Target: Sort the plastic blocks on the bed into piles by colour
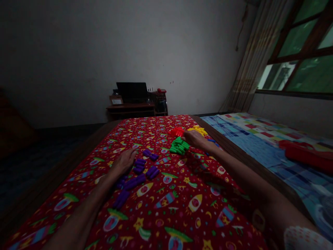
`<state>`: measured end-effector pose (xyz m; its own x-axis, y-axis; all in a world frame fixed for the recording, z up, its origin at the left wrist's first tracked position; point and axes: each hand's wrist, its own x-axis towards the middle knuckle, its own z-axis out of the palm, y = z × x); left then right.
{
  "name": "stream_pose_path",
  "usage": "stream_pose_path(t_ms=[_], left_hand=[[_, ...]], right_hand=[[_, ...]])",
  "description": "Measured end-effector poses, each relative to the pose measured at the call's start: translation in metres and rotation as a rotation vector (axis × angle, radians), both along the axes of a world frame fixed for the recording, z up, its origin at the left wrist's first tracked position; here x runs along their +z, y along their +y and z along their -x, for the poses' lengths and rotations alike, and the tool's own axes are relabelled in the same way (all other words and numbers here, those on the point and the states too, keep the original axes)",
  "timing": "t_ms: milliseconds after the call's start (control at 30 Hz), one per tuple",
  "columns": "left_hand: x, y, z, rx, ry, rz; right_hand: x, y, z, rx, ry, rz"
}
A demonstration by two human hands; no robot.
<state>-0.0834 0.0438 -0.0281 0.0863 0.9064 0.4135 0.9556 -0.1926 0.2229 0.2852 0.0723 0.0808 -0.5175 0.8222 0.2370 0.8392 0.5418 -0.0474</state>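
Observation:
My left hand (125, 161) rests on a red patterned cloth (166, 205), fingers curled down beside several purple plastic pieces (140, 170) that lie scattered to its right and below it. My right hand (194, 138) reaches farther out, fingers bent over a pile of green pieces (179, 146). Just beyond it lie a heap of red pieces (176, 132) and a heap of yellow pieces (199, 130). Whether either hand grips a piece is hidden in the dim light.
The cloth covers a long wooden table (85, 146). A bed with a blue checked sheet (262, 139) and a red object (307, 154) stands to the right. A desk with a dark screen (132, 92) stands against the far wall. A window is at the upper right.

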Motion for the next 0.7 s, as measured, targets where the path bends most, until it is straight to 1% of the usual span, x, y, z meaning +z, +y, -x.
stream_pose_path(t_ms=[67,100,133,200,267,333,433,500,567,600,633,700], left_hand=[[0.005,0.003,-0.011,-0.007,-0.060,0.009],[0.006,0.003,-0.018,-0.029,-0.052,0.015],[0.007,0.004,-0.025,-0.069,-0.022,0.028],[0.005,0.002,-0.041,-0.168,0.066,0.069],[0.005,-0.004,-0.054,-0.265,0.136,0.114],[0.008,-0.014,-0.064,-0.364,0.155,0.138],[0.021,-0.035,-0.072,-0.492,0.111,0.162],[0.031,-0.049,-0.070,-0.558,0.073,0.198],[0.037,-0.058,-0.059,-0.551,0.041,0.185],[0.038,-0.061,-0.051,-0.507,0.030,0.147],[0.036,-0.062,-0.040,-0.433,0.023,0.090],[0.028,-0.061,-0.015,-0.227,0.023,-0.029]], right_hand=[[-0.019,-0.029,0.031,0.258,0.120,0.051],[-0.031,-0.042,0.046,0.360,0.175,0.061],[-0.043,-0.053,0.060,0.429,0.232,0.053],[-0.065,-0.068,0.081,0.511,0.314,0.027],[-0.081,-0.075,0.093,0.560,0.360,-0.006],[-0.089,-0.077,0.095,0.585,0.383,-0.032],[-0.096,-0.077,0.089,0.557,0.405,-0.030],[-0.100,-0.078,0.085,0.540,0.403,-0.011],[-0.103,-0.080,0.084,0.532,0.388,-0.002],[-0.104,-0.082,0.084,0.526,0.380,0.000],[-0.104,-0.083,0.086,0.516,0.376,0.003],[-0.103,-0.085,0.089,0.485,0.378,0.018]])
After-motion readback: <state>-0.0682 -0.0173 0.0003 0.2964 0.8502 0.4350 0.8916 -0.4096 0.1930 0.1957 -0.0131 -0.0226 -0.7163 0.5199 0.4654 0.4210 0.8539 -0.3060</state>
